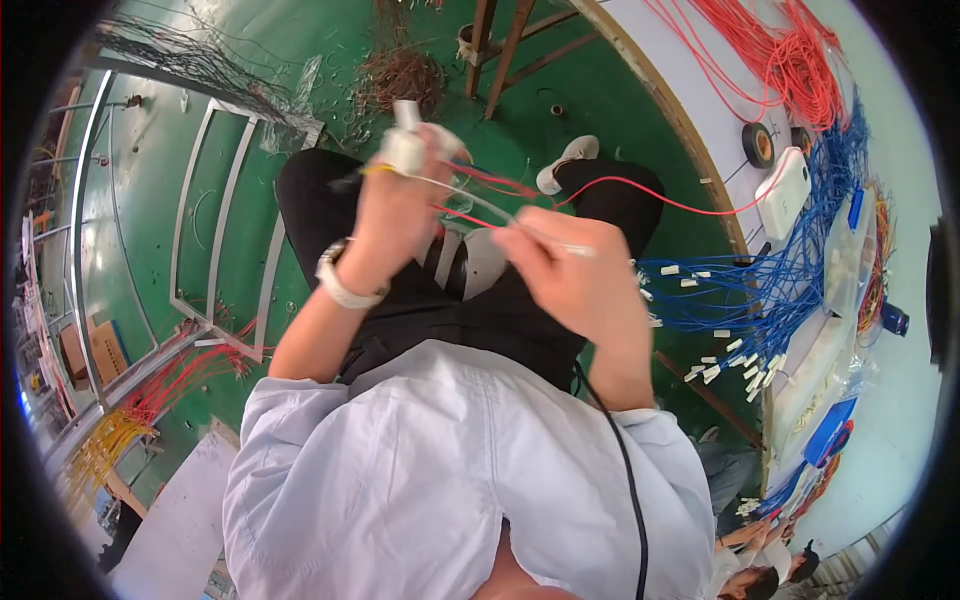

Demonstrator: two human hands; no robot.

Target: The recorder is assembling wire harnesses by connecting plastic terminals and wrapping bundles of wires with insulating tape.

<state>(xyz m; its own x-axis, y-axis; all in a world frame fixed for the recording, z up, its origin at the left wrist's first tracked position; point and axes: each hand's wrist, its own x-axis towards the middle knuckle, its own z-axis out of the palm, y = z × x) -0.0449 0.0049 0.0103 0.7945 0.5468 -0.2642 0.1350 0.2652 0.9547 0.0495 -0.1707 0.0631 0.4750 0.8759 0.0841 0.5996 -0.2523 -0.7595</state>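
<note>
My left hand (395, 215), blurred by motion and wearing a white band at the wrist, is closed round a white blocky plastic piece (404, 150) above my lap. Red, blue and yellow wires run out beside that piece; its exact kind is smeared. To the right, my right hand (585, 275) pinches a pale grey-white wire (480, 203) that stretches across from the left hand. A small white end lies against the right hand's fingers. One red wire (640, 183) curves from between my hands to the table on the right.
The table (690, 125) at right bears red wire bundles (800, 60), blue wires with white connectors (800, 280), black tape (757, 145), a white flat case (785, 195) and a blue box (835, 430). At left stand metal frames (190, 210) hung with wires. Scraps litter the green floor.
</note>
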